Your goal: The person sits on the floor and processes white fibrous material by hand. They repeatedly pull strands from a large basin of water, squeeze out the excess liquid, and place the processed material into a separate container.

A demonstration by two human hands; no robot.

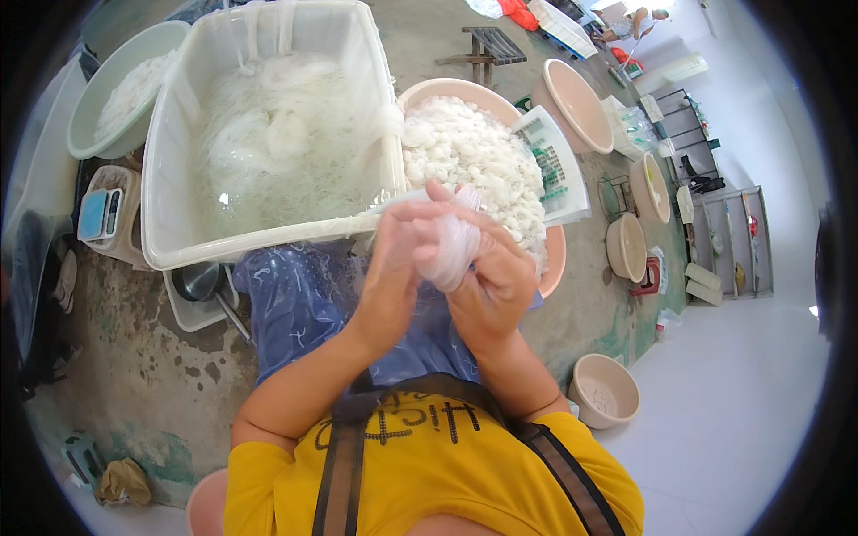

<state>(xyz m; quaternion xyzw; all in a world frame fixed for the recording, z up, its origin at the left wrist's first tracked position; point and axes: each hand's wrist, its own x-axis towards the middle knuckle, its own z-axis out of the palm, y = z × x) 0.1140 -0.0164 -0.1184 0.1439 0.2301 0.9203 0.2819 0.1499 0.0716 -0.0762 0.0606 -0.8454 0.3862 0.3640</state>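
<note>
My left hand point(393, 263) and my right hand point(494, 281) meet in front of my chest, closed round a bundle of translucent white noodle-like strands point(454, 243). The bundle looks wound on itself, and some strands lead from it toward the large white tub point(268, 252). In that tub, more fine strands point(299, 174) lie in water, and a few drape over its walls. Just beyond my hands is a pink basin point(438, 87) heaped with small white knotted clumps point(465, 143). A white and green perforated tray point(569, 192) leans at its right side.
A pale green basin point(82, 134) stands left of the tub, above a small blue-topped device point(100, 214). A metal pan point(198, 280) lies below the tub. A low stool point(493, 45), several pink basins point(601, 134) and shelves point(737, 241) stand farther off. Another person point(633, 25) is at far right.
</note>
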